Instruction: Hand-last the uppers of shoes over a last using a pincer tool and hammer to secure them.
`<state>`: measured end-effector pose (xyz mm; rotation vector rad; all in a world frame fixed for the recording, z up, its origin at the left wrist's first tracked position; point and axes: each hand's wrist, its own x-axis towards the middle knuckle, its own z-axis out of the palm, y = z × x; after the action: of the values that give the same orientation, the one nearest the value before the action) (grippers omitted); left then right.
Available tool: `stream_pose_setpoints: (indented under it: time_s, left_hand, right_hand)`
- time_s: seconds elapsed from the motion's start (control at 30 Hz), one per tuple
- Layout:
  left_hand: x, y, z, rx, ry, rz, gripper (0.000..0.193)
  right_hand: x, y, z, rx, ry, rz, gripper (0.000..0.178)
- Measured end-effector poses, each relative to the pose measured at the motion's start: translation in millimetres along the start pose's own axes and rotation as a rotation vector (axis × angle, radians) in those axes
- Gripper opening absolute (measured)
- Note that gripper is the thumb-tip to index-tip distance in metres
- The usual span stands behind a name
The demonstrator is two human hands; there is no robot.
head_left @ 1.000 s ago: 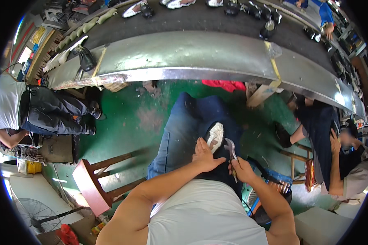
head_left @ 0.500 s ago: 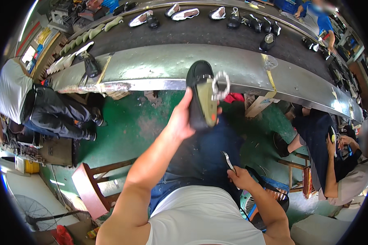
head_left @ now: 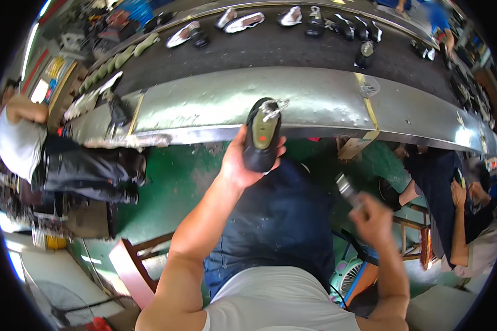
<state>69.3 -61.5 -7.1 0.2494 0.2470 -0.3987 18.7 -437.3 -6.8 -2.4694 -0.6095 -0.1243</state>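
My left hand (head_left: 235, 164) holds a black shoe (head_left: 259, 160) up in front of me, at the near edge of the bench. Thumb and fingers wrap its lower end. An olive-green insert (head_left: 263, 134) with a red mark, resembling a shoe last, fills the shoe's opening. A silvery loop or bunched cord (head_left: 273, 108) hangs at its upper end. To the right and lower, my right hand (head_left: 371, 218), smeared by motion, is closed on a shiny metal hand tool (head_left: 345, 186). The tool stands apart from the shoe; its exact kind is unclear.
A metal-edged bench (head_left: 204, 105) with a dark belt (head_left: 248, 55) runs across the front, bearing several black and white shoes and green lasts. People are at left and right. A wooden stool (head_left: 128, 270) is at lower left, a small fan (head_left: 346, 277) at lower right.
My left hand has lowered the shoe slightly and turned it, so the green insert faces me more. My right hand has risen and moved right with the metal tool.
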Motion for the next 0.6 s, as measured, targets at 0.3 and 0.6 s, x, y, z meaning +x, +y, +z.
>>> stream_pose_setpoints:
  time_s: [0.3, 0.6]
  left_hand:
    - [156, 34, 80, 0.341, 0.027, 0.137, 0.060]
    - [356, 52, 104, 2.036, 0.201, 0.465, 0.082]
  right_hand:
    - [223, 215, -56, -0.618, 0.412, 0.340, 0.042]
    - [241, 217, -48, -0.559, 0.388, 0.302, 0.042]
